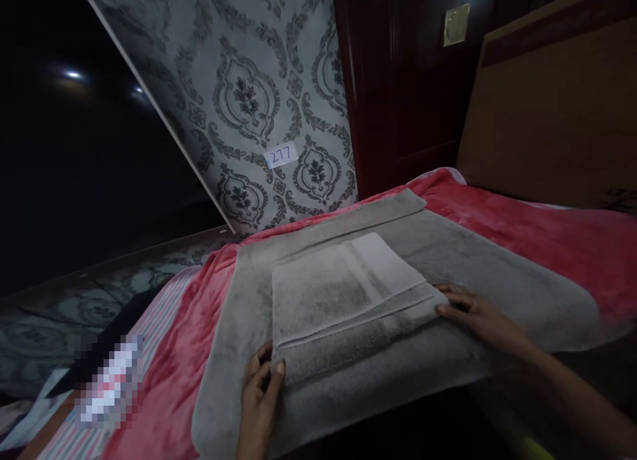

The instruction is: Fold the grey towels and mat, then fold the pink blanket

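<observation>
A folded grey towel [323,294] with a pale stripe lies in layers on a larger spread grey cloth [458,247]. At its near left corner my left hand [259,390] pinches the edge, thumb on top and the other fingers partly hidden. My right hand [470,314] holds the towel's right corner between thumb and fingers. The upper folded layer sits slightly askew over the layers beneath, which show along the near edge.
A red blanket [537,247] lies under the cloth. Behind stand a patterned wall [199,68] with a paper label [281,154] and a dark red door [398,81]. A large cardboard sheet [552,108] leans at right; a dark screen [89,148] stands left.
</observation>
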Motion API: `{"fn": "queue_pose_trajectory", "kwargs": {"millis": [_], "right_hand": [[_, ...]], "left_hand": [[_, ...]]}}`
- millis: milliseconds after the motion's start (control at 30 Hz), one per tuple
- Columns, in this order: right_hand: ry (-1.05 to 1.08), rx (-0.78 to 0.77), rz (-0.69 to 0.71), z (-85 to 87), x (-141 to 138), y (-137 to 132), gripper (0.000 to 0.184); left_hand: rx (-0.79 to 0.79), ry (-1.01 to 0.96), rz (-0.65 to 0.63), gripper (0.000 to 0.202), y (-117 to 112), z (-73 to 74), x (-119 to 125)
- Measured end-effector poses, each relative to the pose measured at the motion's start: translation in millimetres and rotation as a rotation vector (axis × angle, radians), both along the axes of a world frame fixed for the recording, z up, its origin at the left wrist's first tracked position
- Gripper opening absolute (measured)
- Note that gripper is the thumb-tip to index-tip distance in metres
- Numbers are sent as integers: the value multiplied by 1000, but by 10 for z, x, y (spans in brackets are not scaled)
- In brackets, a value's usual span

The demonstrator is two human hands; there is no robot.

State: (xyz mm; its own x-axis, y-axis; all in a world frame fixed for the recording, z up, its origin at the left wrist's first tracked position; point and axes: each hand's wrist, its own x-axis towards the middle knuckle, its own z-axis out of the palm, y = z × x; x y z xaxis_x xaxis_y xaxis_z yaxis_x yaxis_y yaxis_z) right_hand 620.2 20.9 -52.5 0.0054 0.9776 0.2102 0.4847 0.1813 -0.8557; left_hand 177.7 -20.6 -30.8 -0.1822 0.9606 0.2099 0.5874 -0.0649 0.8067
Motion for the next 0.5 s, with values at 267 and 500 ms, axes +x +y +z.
{"fn": "queue_pose_trajectory", "kwargs": {"millis": [267, 500], "right_hand": [[-67, 38, -27, -119, 72, -15, 65], [-94, 260, -258, 299, -74, 129, 50]], "left_hand": [[18, 68, -5, 54, -13, -33, -103], [253, 178, -23, 49, 338, 464, 1]]}}
